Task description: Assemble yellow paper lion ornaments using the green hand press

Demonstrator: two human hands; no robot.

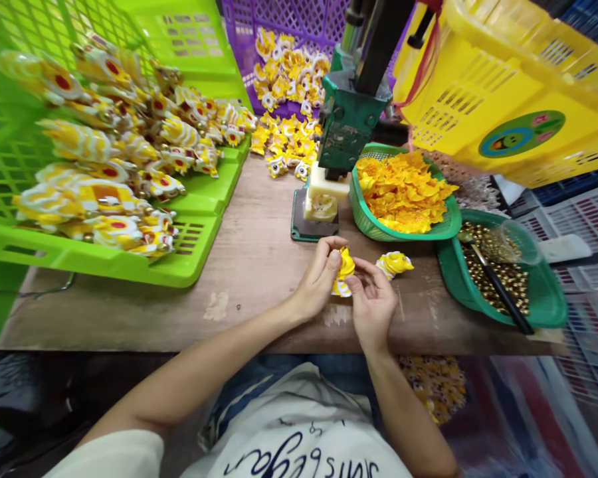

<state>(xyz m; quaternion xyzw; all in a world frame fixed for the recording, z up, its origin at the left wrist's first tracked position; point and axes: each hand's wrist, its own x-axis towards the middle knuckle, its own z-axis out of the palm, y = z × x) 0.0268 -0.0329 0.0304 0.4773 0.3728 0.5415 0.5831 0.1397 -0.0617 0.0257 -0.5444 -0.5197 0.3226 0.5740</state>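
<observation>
Both my hands pinch one small yellow and white plastic toy figure [345,269] just above the wooden table, in the middle of the view. My left hand [317,279] grips its left side, and my right hand [373,299] closes on its right side; the fingers cover part of it. Beside my right hand a second yellow and white toy piece [395,264] lies on the table. Directly beyond my hands stands a green hand press [351,119] with a pale block [321,199] on its dark base.
At the left a lime green crate [199,262] holds many striped toys. Yellow pieces [289,136] spill from a purple crate [234,33] behind. To the right are a green basket [403,234] of orange-yellow parts, a green tray [551,302] of gold beads with a spoon, and a tilted yellow crate [458,126].
</observation>
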